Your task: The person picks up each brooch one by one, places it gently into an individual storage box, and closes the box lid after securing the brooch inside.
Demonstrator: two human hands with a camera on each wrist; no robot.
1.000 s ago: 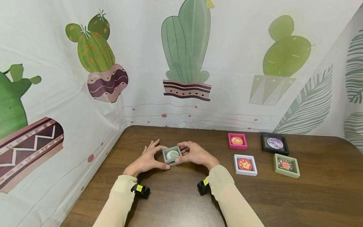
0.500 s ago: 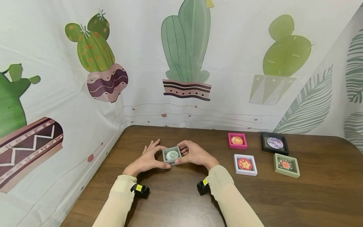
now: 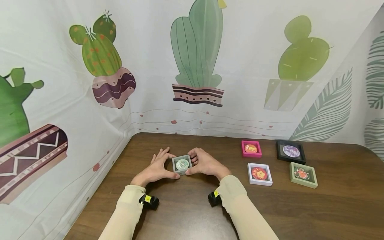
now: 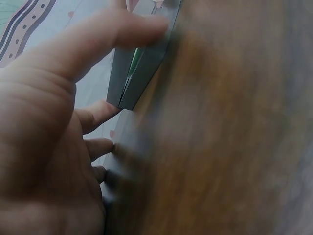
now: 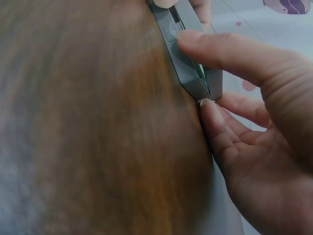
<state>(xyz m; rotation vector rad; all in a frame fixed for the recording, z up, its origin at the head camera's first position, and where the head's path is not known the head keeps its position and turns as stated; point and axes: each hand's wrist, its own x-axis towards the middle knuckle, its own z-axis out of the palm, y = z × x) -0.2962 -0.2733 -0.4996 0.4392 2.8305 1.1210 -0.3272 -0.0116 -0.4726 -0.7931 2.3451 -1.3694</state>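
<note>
A small grey square display case [image 3: 183, 172] with a round pale-green badge [image 3: 182, 164] is held between both hands, low over the wooden table. My left hand [image 3: 153, 170] grips its left side, thumb at the near corner and index finger at the far one; the other fingers spread outward. On the right side, my right hand [image 3: 206, 163] pinches it with the thumb on the near face and bent fingers behind. In the right wrist view the case [image 5: 180, 55] stands close to the table edge-on, with a narrow slit between its two halves and a green edge inside.
To the right on the table [image 3: 192, 213] lie a pink case [image 3: 251, 154], a black case [image 3: 280, 156], a white case [image 3: 259, 182] and an olive-green case [image 3: 303, 183], each with a round badge. A cactus-print cloth [image 3: 150, 66] hangs behind and at the left.
The right thumb has shifted slightly along the near edge of the grey case, and the dark gap there looks narrower. The left hand and the other cases stay put.
</note>
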